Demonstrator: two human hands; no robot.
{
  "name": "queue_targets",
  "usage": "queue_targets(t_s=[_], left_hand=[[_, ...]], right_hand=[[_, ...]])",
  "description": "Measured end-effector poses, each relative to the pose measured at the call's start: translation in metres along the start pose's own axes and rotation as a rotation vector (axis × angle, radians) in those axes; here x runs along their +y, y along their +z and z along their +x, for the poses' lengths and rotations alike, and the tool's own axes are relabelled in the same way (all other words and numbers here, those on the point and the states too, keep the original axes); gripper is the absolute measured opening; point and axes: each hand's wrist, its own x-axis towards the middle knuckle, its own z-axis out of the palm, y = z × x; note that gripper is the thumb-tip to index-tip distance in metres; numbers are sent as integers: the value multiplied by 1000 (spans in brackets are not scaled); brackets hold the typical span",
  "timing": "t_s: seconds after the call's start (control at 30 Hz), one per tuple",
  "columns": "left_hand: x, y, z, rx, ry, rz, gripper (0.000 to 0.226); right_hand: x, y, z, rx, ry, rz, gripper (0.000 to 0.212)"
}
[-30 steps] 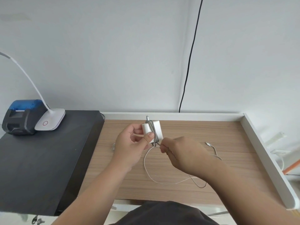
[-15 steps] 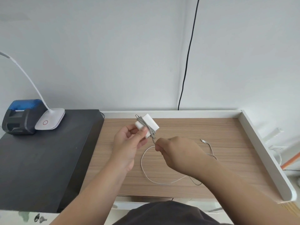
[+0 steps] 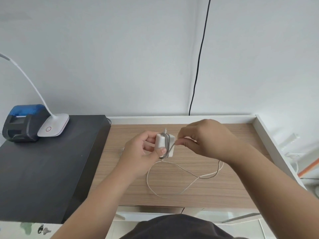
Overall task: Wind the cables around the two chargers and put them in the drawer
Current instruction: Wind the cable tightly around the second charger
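Observation:
A white charger (image 3: 160, 142) is held above the wooden surface (image 3: 215, 190), with my left hand (image 3: 143, 152) shut on its left side, thumb on the front. Grey cable (image 3: 167, 144) wraps the charger in a few turns. My right hand (image 3: 205, 138) pinches that cable just right of the charger. The loose rest of the cable (image 3: 189, 173) trails in loops on the wood below my right wrist. A small connector end (image 3: 121, 151) peeks out left of my left hand. No second charger or drawer shows clearly.
A black top (image 3: 43, 169) lies to the left, carrying a blue-and-black printer (image 3: 20, 123) and a white desk lamp base (image 3: 53, 125). White raised edges (image 3: 269, 135) border the wood at the back and right. A black wire (image 3: 198, 66) runs down the wall.
My right hand has swung from below the charger up to its right side, carrying the cable around it. The charger has turned upright in my left hand, and the loose cable is shorter.

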Motion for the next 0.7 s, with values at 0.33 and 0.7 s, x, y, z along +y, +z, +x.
queue_targets(t_s=[0.33, 0.7], left_hand=[[-1, -18, -4, -167, 203, 206, 41], [11, -10, -9, -337, -82, -823, 38]], right_hand=[[5, 12, 1, 256, 33, 285, 24], [-9, 19, 8, 359, 188, 798, 15]])
